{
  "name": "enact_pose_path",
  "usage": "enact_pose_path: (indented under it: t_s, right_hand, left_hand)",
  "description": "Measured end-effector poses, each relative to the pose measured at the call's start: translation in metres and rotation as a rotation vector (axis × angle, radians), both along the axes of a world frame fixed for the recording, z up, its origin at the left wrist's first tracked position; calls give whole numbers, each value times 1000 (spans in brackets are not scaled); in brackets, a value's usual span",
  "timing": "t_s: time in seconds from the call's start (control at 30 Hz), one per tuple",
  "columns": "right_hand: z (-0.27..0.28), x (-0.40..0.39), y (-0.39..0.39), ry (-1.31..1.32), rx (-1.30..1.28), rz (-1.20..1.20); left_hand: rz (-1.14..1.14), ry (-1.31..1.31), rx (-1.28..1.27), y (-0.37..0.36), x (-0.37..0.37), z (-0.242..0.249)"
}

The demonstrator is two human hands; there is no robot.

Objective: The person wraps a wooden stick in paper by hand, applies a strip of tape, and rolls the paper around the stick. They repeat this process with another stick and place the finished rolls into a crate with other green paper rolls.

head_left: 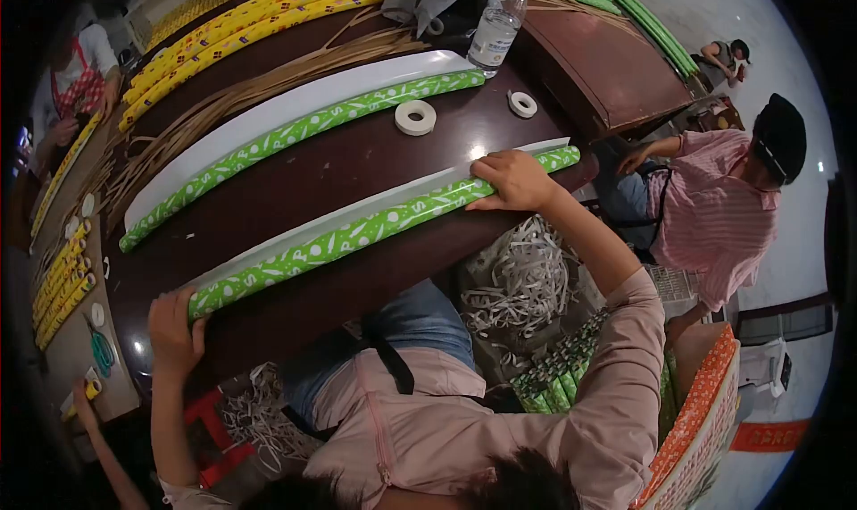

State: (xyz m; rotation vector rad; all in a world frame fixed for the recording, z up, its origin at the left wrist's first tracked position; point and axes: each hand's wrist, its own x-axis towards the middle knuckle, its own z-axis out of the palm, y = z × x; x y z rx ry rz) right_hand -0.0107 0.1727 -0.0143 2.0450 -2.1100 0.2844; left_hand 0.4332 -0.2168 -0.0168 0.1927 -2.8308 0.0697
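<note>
A long roll of green wrapping paper [357,235] with white print lies across the table's near side, a strip of its white underside showing along the far edge. My left hand [175,334] is closed around its left end, thumb on the near side. Further right, my right hand [516,180] is wrapped over the roll from above, near its right end. Beyond it lies a second green roll [295,135], partly unrolled, with a wide white flap. Two rolls of white tape, a larger one [415,117] and a smaller one [522,104], sit between the rolls and the bottle.
A water bottle [498,28] stands at the back beside brown paper strips [223,104] and yellow rolls [259,28]. Teal scissors [101,354] lie at left. Shredded strips [527,282] fill a container below. Co-workers are at right [714,206] and left [80,72].
</note>
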Motion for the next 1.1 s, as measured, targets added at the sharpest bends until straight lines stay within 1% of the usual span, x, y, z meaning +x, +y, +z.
enact_pose_path:
  t_s: [0.07, 0.13, 0.17, 0.2, 0.23, 0.27, 0.33, 0.37, 0.43, 0.47, 0.53, 0.57, 0.63, 0.67, 0.73, 0.77, 0.8, 0.83, 0.9, 0.93, 0.97, 1.0, 1.07, 1.1]
  right_hand:
    - [-4, -2, 1, 49, -29, 57]
    - [2, 2, 2, 36, 10, 36]
    - [9, 4, 1, 130, -23, 56]
    - [12, 4, 1, 226, -55, 76]
    - [11, 6, 5, 217, 24, 25]
    - [8, 5, 6, 215, 33, 29]
    - [3, 4, 11, 88, 47, -4]
    - [3, 3, 14, 87, 59, -7]
    - [5, 3, 15, 64, 82, -27]
    - [6, 3, 16, 66, 91, -33]
    - [9, 4, 15, 60, 129, -46]
    - [9, 4, 14, 48, 119, -33]
    - [9, 3, 14, 43, 111, -31]
    - [9, 3, 13, 33, 101, -25]
    - [10, 3, 13, 43, 115, -33]
    - [9, 1, 14, 26, 129, -38]
    - [13, 3, 14, 4, 146, -61]
    - [17, 6, 13, -20, 162, -81]
    - [18, 3, 14, -58, 210, -111]
    - [14, 1, 14, -129, 146, -138]
    - [10, -1, 14, -202, 81, -164]
    - [11, -1, 11, -202, 81, -163]
    - [13, 1, 4, -465, 111, -381]
    - [9, -3, 3, -465, 68, -396]
  left_hand:
    - [-19, -31, 29, -2, 5, 0]
    - [-20, -140, 86, 1, 7, 3]
    - [-11, -150, 92, 2, 8, 4]
    - [-57, -129, 112, 4, 8, 3]
    - [-105, -105, 133, 7, 9, 1]
    - [-103, -105, 142, 11, 9, -1]
    - [-127, -68, 163, 18, 11, -7]
    - [-131, -68, 175, 20, 13, -12]
    - [-33, -70, 117, 26, 20, -21]
    - [-39, -68, 127, 30, 21, -22]
    - [-39, -44, -76, 35, 17, -19]
    - [-58, -30, -70, 37, 16, -19]
    - [94, -115, 36, 41, 16, -22]
    - [78, -83, 77, 36, 21, -34]
    - [67, -67, 131, 43, 19, -30]
    - [78, -68, 178, 44, 16, -24]
    - [59, -31, 277, 44, 11, -20]
    - [49, -25, 278, 41, 12, -20]
    - [88, -115, 378, 38, 17, -20]
    - [85, -113, 381, 37, 14, -20]
    - [35, -99, 357, 36, 13, -18]
    - [-13, -86, 331, 36, 10, -16]
    - [-14, -80, 330, 43, 5, -10]
    - [-12, -76, 329, 44, 3, -6]
